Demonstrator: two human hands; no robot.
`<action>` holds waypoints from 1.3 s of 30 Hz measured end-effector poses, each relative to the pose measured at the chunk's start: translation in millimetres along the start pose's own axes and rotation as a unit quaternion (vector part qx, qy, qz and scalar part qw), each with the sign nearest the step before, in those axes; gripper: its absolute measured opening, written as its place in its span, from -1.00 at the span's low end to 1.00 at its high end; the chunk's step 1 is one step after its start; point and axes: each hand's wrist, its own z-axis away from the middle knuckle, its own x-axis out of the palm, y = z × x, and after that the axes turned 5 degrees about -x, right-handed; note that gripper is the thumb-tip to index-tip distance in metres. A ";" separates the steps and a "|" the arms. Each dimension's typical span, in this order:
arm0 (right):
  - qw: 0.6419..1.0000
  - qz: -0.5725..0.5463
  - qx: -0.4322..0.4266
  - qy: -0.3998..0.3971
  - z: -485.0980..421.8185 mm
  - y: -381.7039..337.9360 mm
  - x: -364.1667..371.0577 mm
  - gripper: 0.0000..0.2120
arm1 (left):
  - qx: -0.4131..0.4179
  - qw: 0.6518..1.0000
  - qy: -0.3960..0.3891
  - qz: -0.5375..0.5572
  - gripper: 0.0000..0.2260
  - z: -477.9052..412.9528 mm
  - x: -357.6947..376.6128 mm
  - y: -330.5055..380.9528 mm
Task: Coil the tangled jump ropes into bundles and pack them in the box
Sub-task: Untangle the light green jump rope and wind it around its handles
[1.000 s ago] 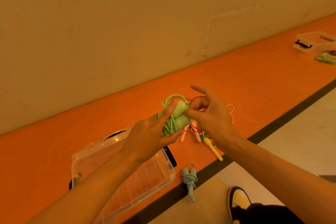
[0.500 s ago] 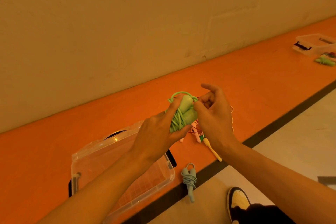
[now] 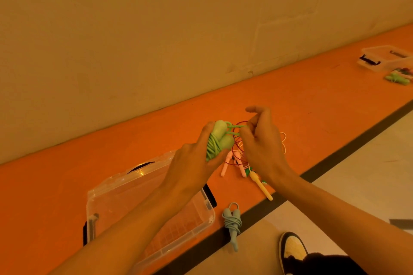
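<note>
Over orange surface [image 3: 312,96], green rope bundle [image 3: 218,140] gripped by left hand [image 3: 192,163], right hand [image 3: 261,147] pinching its loop [image 3: 234,126]

green jump rope [image 3: 220,140]: handles smooth and matt, soft plastic or foam, can't tell which; cord smooth, rubbery-looking plastic. box [image 3: 111,187]: clear hard plastic, glossy, moulded grid on the bottom; black clips [image 3: 211,193] plastic. grey rope bundle [image 3: 232,222]: matt, rubbery look. yellow handle [image 3: 261,186], pink handles [image 3: 225,164]: smooth plastic. table [image 3: 312,96]: orange, matt, even. wall [image 3: 156,29]: matt plaster, patchy.
</note>
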 end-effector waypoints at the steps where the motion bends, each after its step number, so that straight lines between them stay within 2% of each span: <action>1: 1.000 -0.002 -0.006 0.002 -2.4 -2.7 -4.5 -0.78 | 0.007 1.000 0.011 -0.007 -0.33 -2.6 -4.8 -1.1; 4: 0.999 0.000 -0.019 -0.030 -2.8 -9.3 -9.9 -0.81 | 0.019 0.999 0.030 0.028 -0.33 -4.5 -16.0 -2.7; 7: 0.997 0.000 0.020 -0.077 1.6 -6.1 -6.0 -0.81 | 0.013 0.998 0.015 0.053 -0.36 0.0 -13.2 -6.7; 11: 0.993 -0.034 0.063 -0.094 -9.6 0.3 -15.2 -0.92 | 0.003 0.998 0.012 0.066 -0.39 -1.0 -12.9 -13.9; 14: 0.990 -0.059 0.088 -0.094 -23.0 2.7 -28.0 -0.94 | -0.001 0.999 -0.018 0.051 -0.35 -0.9 -13.7 -16.9; 17: 0.993 -0.038 0.073 -0.088 -34.7 5.4 -40.1 -0.96 | 0.010 0.999 -0.034 0.030 -0.35 -0.2 -10.5 -16.1; 23: 0.995 -0.057 0.068 -0.052 -48.5 4.9 -58.1 -0.89 | 0.060 0.997 -0.032 0.034 -0.37 -0.5 -3.1 -8.8; 27: 0.993 -0.094 0.064 -0.035 -49.7 1.1 -63.3 -0.93 | 0.074 0.996 -0.017 0.047 -0.36 -1.0 -0.8 -5.4; 31: 0.996 -0.072 0.012 -0.043 -33.9 2.5 -52.2 -0.93 | 0.042 0.997 0.002 0.070 -0.31 6.6 3.9 -5.4; 35: 0.994 -0.078 -0.020 -0.074 -15.4 1.5 -39.9 -0.84 | -0.003 0.985 0.045 0.167 -0.37 7.4 8.7 -4.9; 39: 0.998 -0.036 0.022 -0.046 1.9 11.2 -31.1 -0.75 | -0.020 0.980 0.066 0.186 -0.39 3.3 9.5 -5.7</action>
